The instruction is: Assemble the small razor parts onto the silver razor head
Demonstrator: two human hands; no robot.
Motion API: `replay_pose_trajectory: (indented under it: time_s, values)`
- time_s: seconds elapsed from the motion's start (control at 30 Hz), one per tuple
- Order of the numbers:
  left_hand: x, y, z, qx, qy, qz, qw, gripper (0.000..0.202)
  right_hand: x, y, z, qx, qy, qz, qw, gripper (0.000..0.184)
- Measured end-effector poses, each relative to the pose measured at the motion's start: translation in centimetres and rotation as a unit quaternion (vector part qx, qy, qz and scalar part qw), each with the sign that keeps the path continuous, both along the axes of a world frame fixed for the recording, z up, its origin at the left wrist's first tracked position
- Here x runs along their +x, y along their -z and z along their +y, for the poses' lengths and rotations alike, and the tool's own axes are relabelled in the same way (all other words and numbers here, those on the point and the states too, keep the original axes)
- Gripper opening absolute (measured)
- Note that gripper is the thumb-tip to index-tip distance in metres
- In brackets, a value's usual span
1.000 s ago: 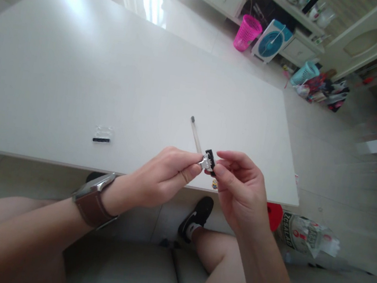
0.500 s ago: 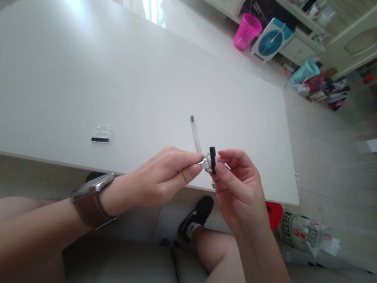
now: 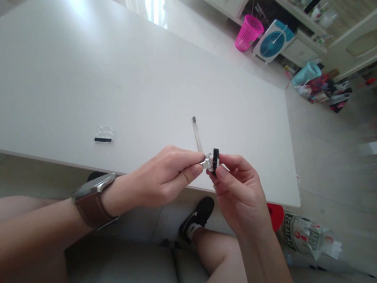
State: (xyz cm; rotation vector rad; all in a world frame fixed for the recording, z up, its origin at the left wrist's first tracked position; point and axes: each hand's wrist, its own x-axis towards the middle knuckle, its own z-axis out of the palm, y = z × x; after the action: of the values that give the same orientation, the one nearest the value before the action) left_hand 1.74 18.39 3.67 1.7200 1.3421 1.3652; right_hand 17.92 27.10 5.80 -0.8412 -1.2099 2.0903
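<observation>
Above the near edge of the white table (image 3: 78, 73), my left hand (image 3: 163, 178) pinches a small silver metal piece (image 3: 207, 163) between thumb and fingers. My right hand (image 3: 237, 191) pinches a small black part (image 3: 215, 157) that meets the silver piece. Both hands are closed on this little assembly. A thin clear stick with a dark tip (image 3: 196, 133) lies on the table just behind my hands. Farther left on the table lies a small clear piece with a black strip (image 3: 103, 134).
A pink basket (image 3: 248, 32), a blue and white fan (image 3: 273, 41) and a teal basket (image 3: 306, 73) stand on the floor beyond the table. Clutter lies at the right. A red object (image 3: 273, 215) and a printed plastic bag (image 3: 308, 237) sit beside my right knee.
My right hand has turned the black part upright against the silver piece and its fingers have curled in closer. My left hand has stayed in place.
</observation>
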Motion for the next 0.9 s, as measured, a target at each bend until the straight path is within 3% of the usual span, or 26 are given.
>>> replay_pose_trajectory:
  time_s: [0.9]
  values:
    - [-0.39,-0.13,-0.02,-0.008,0.011,0.037,0.999,0.03,0.09,0.15,0.05,0.006,0.001,0.003,1.0,0.013]
